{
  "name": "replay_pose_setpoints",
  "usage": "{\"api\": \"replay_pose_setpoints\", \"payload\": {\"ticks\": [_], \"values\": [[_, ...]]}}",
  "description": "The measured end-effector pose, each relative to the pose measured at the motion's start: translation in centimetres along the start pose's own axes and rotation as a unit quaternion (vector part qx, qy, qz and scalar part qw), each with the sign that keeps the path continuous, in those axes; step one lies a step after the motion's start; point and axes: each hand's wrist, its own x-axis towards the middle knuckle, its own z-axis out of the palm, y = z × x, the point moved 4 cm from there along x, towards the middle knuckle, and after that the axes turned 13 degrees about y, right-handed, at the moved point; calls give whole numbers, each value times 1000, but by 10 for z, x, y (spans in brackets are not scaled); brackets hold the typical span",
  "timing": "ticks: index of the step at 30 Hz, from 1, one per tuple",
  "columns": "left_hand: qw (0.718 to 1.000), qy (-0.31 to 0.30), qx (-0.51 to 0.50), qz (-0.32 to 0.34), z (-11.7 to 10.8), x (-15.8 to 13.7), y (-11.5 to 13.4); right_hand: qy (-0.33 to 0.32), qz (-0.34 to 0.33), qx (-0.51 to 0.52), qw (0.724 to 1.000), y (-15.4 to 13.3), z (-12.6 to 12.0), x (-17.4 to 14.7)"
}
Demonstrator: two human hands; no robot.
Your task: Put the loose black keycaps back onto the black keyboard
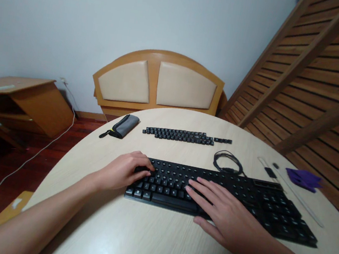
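A black keyboard [173, 203] lies across the table in front of me. Its lower rows carry keycaps, while the upper rows show bare key stems. Over its left end, the thumb and forefinger of my left hand [124, 171] come together in a pinch on a small black keycap [152, 171], largely covered by the fingertips. My right hand [220, 211] rests open on the middle of the keyboard, fingers stretched over the keys and thumb at the front edge. Behind the keyboard, several loose black keycaps [181, 136] are lined up in rows.
A coiled black cable [228, 170] lies behind the keyboard. A grey zip pouch [123, 126] sits at the back left. On the right are a wire puller with a black handle [270, 172], a thin pale stick [301, 200] and a purple cloth [303, 179]. A padded headboard [159, 68] stands beyond the round table [102, 236].
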Motion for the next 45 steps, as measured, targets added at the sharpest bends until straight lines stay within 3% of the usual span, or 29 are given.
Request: {"api": "replay_pose_setpoints", "payload": {"ticks": [15,25,31,36,40,45], "values": [[989,-6,125,79,5,0,14,-6,2,0,1000,3,4,-1],[989,-18,132,61,7,-1,15,-15,59,71,996,5,-1,-2],[996,5,87,1,7,-1,4,-6,112,82,990,27,-13,-8],[993,-42,100,45,1,-3,12,-24,154,63,986,51,-9,-19],[984,-85,138,70,-3,-5,23,-50,161,75,983,53,-4,-21],[976,-77,182,89,1,-7,28,-54,163,79,982,52,-4,-20]]}}
